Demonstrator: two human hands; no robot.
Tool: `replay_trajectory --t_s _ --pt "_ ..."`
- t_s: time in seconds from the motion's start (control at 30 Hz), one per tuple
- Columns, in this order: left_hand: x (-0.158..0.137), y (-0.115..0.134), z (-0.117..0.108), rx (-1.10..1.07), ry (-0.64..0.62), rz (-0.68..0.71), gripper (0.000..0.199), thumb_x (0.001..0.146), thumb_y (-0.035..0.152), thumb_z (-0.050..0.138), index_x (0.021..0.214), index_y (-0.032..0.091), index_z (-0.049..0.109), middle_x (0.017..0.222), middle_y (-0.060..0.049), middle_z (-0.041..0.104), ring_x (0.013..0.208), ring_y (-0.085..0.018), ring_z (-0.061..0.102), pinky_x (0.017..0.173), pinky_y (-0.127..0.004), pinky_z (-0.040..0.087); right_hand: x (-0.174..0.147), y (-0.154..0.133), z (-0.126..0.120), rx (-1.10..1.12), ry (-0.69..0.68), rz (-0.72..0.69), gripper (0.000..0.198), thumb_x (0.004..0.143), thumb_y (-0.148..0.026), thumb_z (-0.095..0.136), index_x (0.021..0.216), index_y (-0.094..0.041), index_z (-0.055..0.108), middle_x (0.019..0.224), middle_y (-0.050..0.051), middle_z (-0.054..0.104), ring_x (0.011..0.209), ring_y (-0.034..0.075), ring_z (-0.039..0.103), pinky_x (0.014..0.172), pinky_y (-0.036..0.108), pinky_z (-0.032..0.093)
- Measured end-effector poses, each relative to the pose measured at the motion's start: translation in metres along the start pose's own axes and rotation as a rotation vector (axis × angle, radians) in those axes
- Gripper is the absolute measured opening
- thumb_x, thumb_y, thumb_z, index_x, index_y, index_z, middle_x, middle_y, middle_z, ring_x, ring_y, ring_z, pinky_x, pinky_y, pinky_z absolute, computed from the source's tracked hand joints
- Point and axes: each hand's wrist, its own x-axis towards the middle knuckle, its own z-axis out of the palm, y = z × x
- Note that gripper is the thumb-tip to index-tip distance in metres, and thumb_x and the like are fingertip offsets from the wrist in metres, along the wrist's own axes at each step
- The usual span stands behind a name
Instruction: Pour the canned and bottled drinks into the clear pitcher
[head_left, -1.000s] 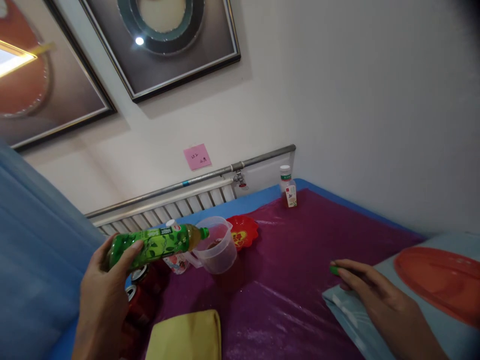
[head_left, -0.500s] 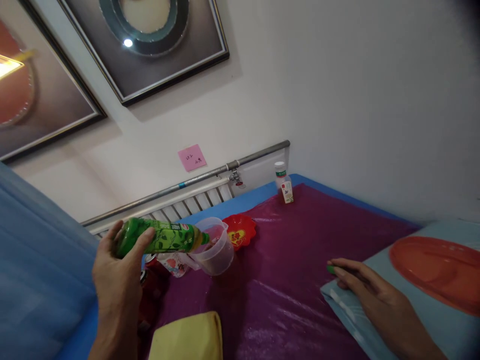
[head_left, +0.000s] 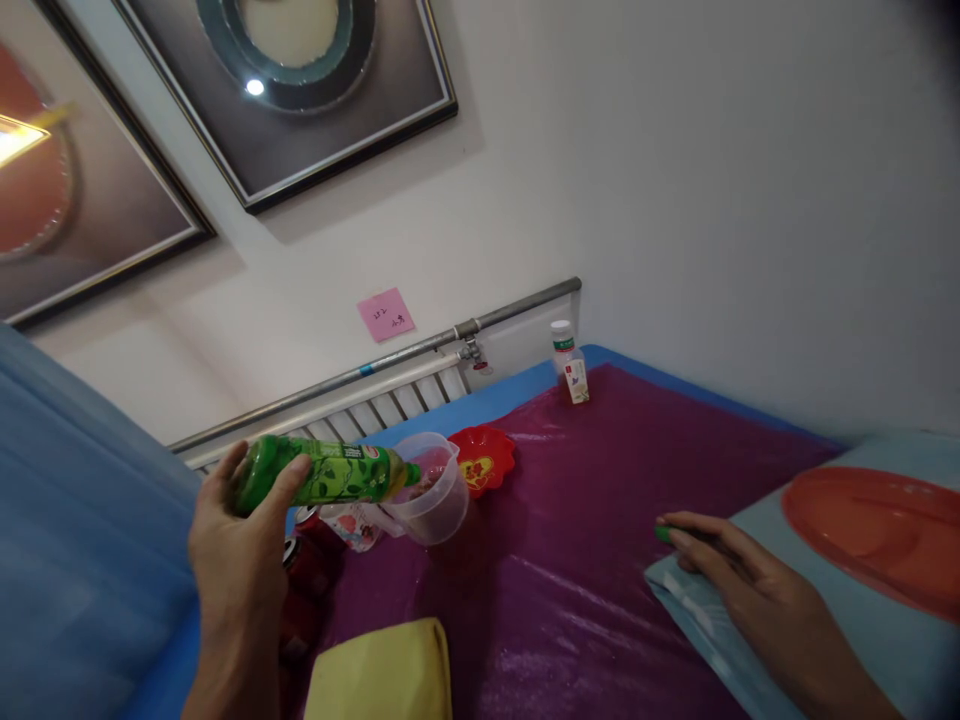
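My left hand (head_left: 244, 520) is wrapped round a green drink bottle (head_left: 337, 472) with a leaf-patterned label. The bottle lies nearly level, its open neck over the rim of a clear plastic measuring jug (head_left: 439, 510). Whether liquid is flowing from it is too small to tell. The jug stands upright, with its handle towards me on the left. At the right, my right hand (head_left: 750, 580) pinches a small green bottle cap (head_left: 663, 534) between thumb and fingers, above the edge of a folded light-blue cloth (head_left: 697, 620).
A red scalloped plate (head_left: 499, 455) sits behind the jug. Red cans (head_left: 307, 565) and a printed cup (head_left: 352, 525) crowd the left. A folded yellow cloth (head_left: 382, 675) lies in front. A white-capped bottle (head_left: 571, 365) stands at the far corner, an orange tray (head_left: 870, 535) at right.
The view has shifted very slightly. Both hands keep their holds, and the bottle stays tipped at the jug's rim.
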Motion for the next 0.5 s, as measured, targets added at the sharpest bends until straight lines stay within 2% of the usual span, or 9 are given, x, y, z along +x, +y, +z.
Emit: replay_trajectory --t_s 0.17,0.3,0.5 --pt "0.000 -0.002 -0.004 0.010 -0.033 -0.016 0.079 0.066 0.059 0.076 0.135 0.027 0.055 0.130 -0.006 0.063 0.121 -0.031 0.058 0.108 -0.048 0.044 -0.001 -0.003 -0.001 -0.003 0.000 0.028 0.046 0.062 -0.063 0.057 0.086 -0.028 0.072 0.095 0.005 0.076 0.090 0.029 0.070 0.081 0.039 0.054" --pt "-0.001 -0.001 -0.005 0.002 -0.007 -0.007 0.075 0.066 0.057 0.078 0.132 0.027 0.058 0.129 -0.007 0.064 0.121 -0.029 0.058 0.107 -0.046 0.044 -0.002 -0.004 -0.002 0.002 0.003 0.018 0.044 0.062 -0.063 0.057 0.085 -0.029 0.072 0.095 0.005 0.076 0.089 0.029 0.070 0.082 0.039 0.054" --pt "-0.003 0.008 -0.006 -0.022 0.021 -0.046 0.074 0.066 0.048 0.080 0.132 0.022 0.058 0.129 -0.009 0.064 0.121 -0.029 0.058 0.108 -0.045 0.044 -0.004 -0.007 -0.001 0.034 0.006 0.009 0.039 0.062 -0.061 0.059 0.082 -0.030 0.072 0.090 0.004 0.077 0.085 0.028 0.070 0.074 0.036 0.056"
